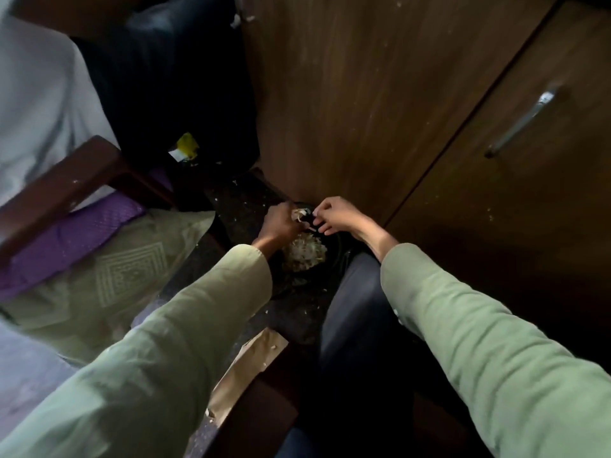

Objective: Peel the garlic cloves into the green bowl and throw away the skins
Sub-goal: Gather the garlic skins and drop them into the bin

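Both hands meet low over a dark bin, sleeves in pale green. Left hand (281, 223) curls around a small clump of papery garlic skins (299, 215); right hand (334, 214) pinches what seems to be the same clump with fingertips, though blur hides the contact. Just below the hands, a pile of skins (305, 254) lies inside the bin (335, 259). Right of the hands stands a wooden cabinet door (380, 110).

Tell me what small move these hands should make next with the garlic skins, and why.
Probably let go of the skins so they drop. The left hand holds a clump of pale garlic skins right above a dark bin already holding a heap of skins, and the right hand pinches at the same clump. The skins seem to be over the opening already, though the dim light makes that unsure.
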